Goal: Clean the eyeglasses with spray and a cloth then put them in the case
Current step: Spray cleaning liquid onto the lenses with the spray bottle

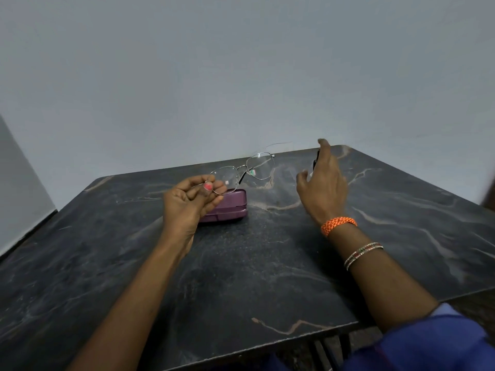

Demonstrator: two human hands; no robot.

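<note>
My left hand (191, 199) pinches the near lens rim of thin wire-framed eyeglasses (242, 170) and holds them tilted above the table. A closed purple glasses case (230, 208) lies on the dark marble table (241, 277) just behind and under that hand. My right hand (322, 183) hovers to the right of the glasses with fingers spread, reaching around a small dark object (316, 160) that it mostly hides; I cannot tell whether it grips it. No cloth is visible.
The table's back edge meets a plain grey wall (241, 76). My right wrist carries an orange band (338, 224) and thin bangles. A blue sleeve (428, 341) shows at the bottom right.
</note>
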